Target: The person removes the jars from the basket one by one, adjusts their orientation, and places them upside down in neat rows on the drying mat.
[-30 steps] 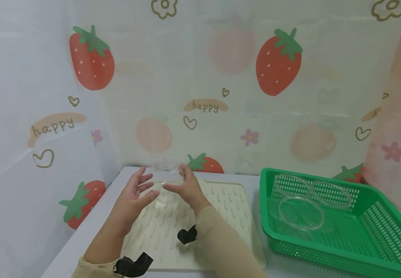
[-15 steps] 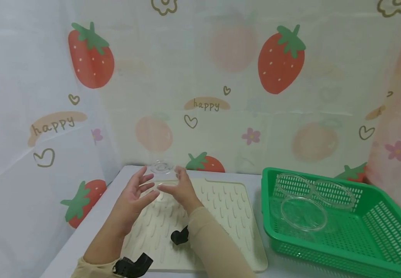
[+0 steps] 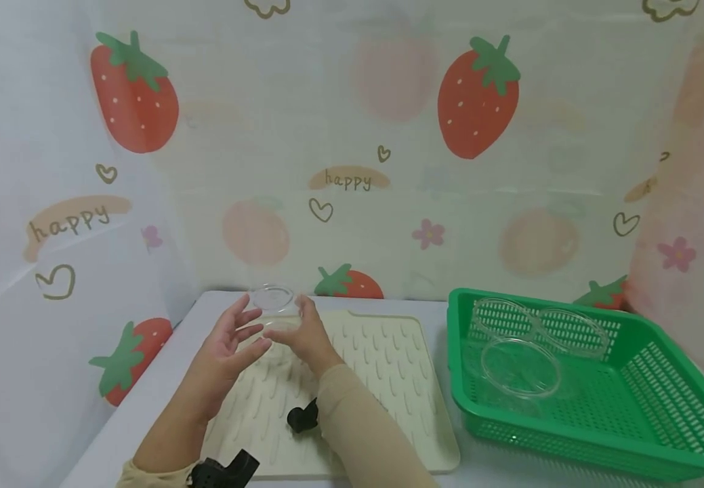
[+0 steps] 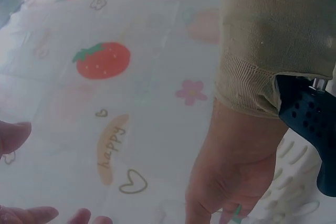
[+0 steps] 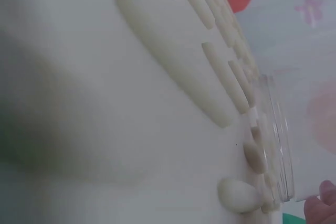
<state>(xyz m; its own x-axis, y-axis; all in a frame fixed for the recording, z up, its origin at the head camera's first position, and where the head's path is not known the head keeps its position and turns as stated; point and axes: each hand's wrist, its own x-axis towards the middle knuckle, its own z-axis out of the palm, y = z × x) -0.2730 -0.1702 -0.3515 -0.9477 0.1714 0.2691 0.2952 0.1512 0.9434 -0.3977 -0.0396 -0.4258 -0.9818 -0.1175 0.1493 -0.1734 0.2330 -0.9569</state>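
Observation:
A clear round plastic dish (image 3: 274, 298) is between the two hands, over the far left part of the cream ribbed mat (image 3: 388, 379). My right hand (image 3: 307, 337) holds it at its right side, thumb low and fingers higher. Edge-on in the right wrist view, the dish's rim (image 5: 283, 145) runs up from fingertips (image 5: 321, 205) that reach its lower end. My left hand (image 3: 226, 349) is at the dish's left side with its fingers spread. I cannot tell if the left fingers touch the dish. Its lower part is faint and partly hidden by the right hand.
A green plastic basket (image 3: 571, 434) stands to the right of the mat. Several clear round dishes (image 3: 521, 367) lie or lean in its left part. Strawberry-printed sheets (image 3: 480, 102) form walls behind and at both sides of the white table (image 3: 162, 379).
The right hand has shifted a little to the left with the clear dish, whose top rim now shows as a clearer ring. The left hand stays spread. The head view has turned slightly.

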